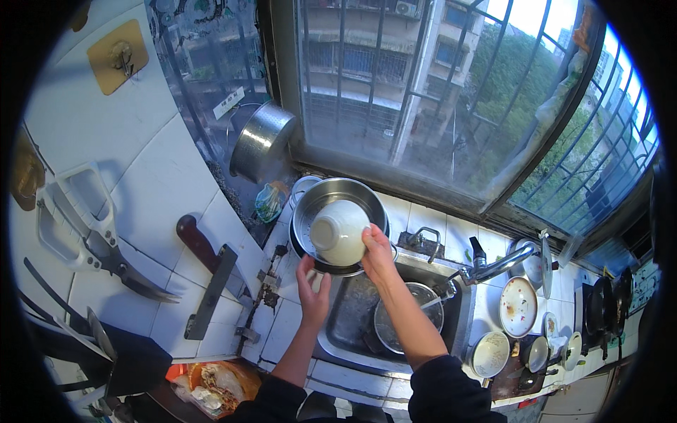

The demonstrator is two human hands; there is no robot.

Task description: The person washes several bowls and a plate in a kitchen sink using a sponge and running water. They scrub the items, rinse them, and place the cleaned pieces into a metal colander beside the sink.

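Note:
A pale ceramic bowl [349,230] is tipped over, its foot ring facing me, above a perforated stainless steel steamer pot [363,191]. My right hand [378,254] grips the bowl's right side between thumb and fingers. Just below the pot's near rim, my left hand [314,292] is spread and holds nothing. To the right is the stainless steel sink [349,306]. Inside it a round metal basin [404,338] sits under the faucet [497,269], from which water runs. Whether the bowl touches the pot's bottom I cannot tell.
Right of the sink stand a stained plate [518,306], a patterned bowl [491,354] and more dishes. A cleaver [211,285] and kitchen scissors [106,243] hang on the left tiled wall. A waste bag [222,386] lies below. Barred windows [391,95] close the back.

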